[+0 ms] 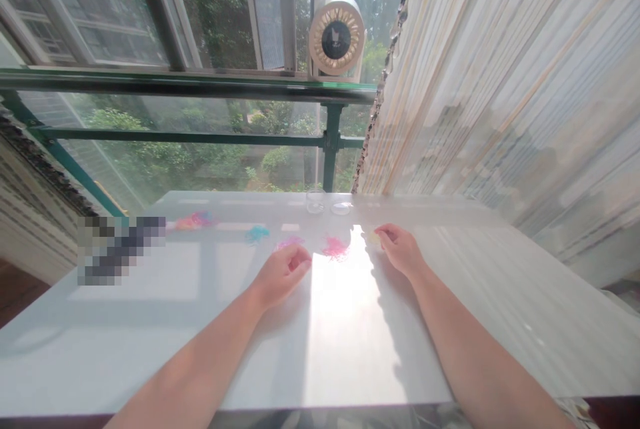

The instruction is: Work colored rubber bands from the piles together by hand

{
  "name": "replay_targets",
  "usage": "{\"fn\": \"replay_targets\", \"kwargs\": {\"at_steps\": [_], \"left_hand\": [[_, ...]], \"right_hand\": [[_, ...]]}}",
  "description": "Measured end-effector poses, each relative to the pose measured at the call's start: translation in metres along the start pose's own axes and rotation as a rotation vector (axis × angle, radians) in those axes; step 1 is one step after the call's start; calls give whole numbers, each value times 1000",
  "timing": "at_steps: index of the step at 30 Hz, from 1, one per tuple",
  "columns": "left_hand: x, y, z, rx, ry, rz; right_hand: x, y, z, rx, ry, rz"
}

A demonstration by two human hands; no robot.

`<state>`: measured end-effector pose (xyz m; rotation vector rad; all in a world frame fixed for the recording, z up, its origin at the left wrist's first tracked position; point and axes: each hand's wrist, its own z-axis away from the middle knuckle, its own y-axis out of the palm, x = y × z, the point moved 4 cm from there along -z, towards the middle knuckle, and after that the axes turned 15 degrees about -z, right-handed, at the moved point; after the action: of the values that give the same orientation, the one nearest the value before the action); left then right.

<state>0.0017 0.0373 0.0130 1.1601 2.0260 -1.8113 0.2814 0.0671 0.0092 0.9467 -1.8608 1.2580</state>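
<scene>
My left hand (pixel 284 273) rests on the white table (pixel 150 342) with its fingers curled together, just in front of a small purple-pink pile (pixel 290 242) of fine, thin bits. What it holds, if anything, is hidden. My right hand (pixel 397 249) has thumb and fingers pinched together at a faint yellow pile (pixel 374 237); anything between the fingertips is too small to make out. Between the hands lies a bright pink pile (pixel 335 247). Further left are a turquoise pile (pixel 257 234) and a mixed-colour pile (pixel 194 220), mostly pink, orange and purple.
Near the table's far edge stand a clear cup (pixel 315 201) and a small clear round dish or lid (pixel 342 207). A blurred-out dark patch (pixel 123 252) covers something at the left. Beyond are a green railing (pixel 200 138), a white round fan (pixel 337 35) and a string curtain (pixel 475 82).
</scene>
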Motion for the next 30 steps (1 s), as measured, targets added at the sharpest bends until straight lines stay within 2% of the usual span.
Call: {"fn": "replay_targets", "kwargs": {"at_steps": [3, 5, 9, 14, 18, 20, 21, 24, 27, 30], "left_hand": [[-2, 1, 2, 2, -3, -1], [-3, 0, 2, 2, -9, -13], [3, -11, 1, -33, -8, -78], [28, -35, -1, -58, -89, -200], [69, -65, -1, -99, -219, -332], [97, -84, 3, -138, -333, -436], [112, -95, 8, -190, -434, -517], [152, -120, 26, -289, -638, -604], [178, -130, 39, -346, -787, -634], [189, -130, 41, -378, -856, -649]], "right_hand": [[21, 22, 17, 198, -32, -79], [32, 40, 30, 399, -4, -148], [39, 63, 48, 711, 39, -173], [32, 66, 47, 720, 62, -150], [26, 68, 50, 790, 103, -181], [22, 70, 51, 818, 124, -181], [20, 72, 52, 828, 138, -185], [12, 74, 53, 853, 165, -221], [8, 75, 53, 860, 170, -263], [7, 75, 52, 854, 173, -268]]}}
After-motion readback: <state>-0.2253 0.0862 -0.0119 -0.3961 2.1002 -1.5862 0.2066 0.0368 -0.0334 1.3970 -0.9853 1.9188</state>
